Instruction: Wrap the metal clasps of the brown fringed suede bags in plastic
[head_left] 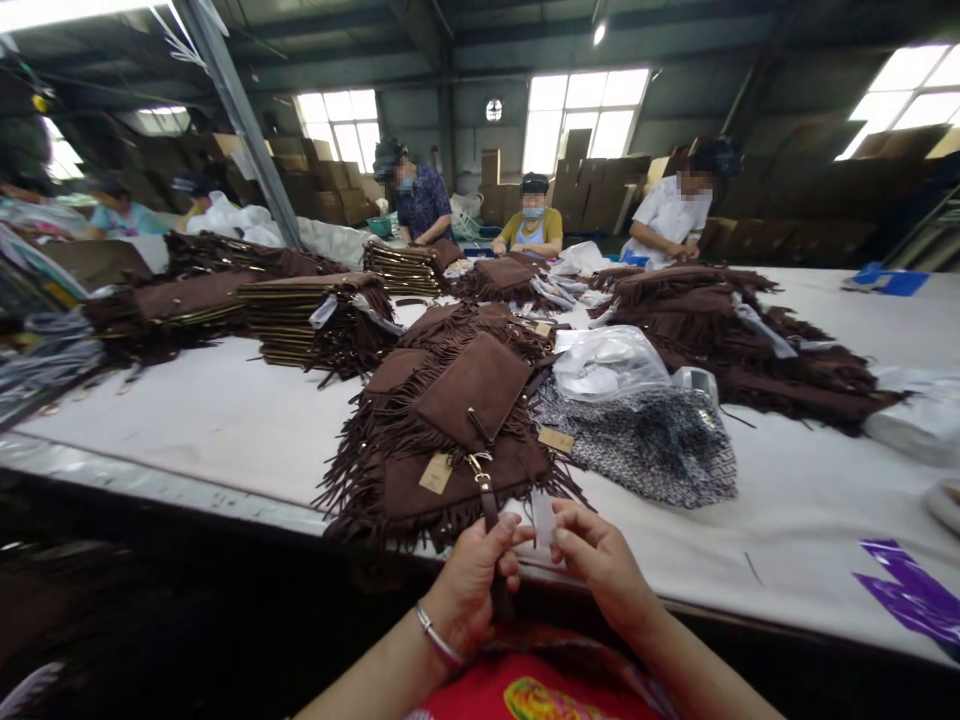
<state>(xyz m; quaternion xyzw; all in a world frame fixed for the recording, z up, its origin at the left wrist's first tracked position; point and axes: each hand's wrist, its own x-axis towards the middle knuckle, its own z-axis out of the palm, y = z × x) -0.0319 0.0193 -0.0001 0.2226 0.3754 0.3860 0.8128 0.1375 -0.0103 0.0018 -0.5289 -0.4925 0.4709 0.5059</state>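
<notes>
A pile of brown fringed bags (472,395) lies at the table's near edge, with tan paper tags (436,474) and a gold clasp (478,466) on it. From the clasp a dark brown strap (489,502) runs down into my left hand (480,570), whose fingers are closed round it. My right hand (592,545) pinches a small white strip (543,518) between thumb and fingers, just right of the left fingertips. Both hands are at the table's front edge, close together but apart.
Stacks of brown bags (315,320) stand at the left, and more (735,330) at the right. A grey speckled cloth (652,440) with clear plastic (611,362) lies beside the pile. Purple plastic (911,590) and a blue tray (900,281) are at the right. Several people work across the table.
</notes>
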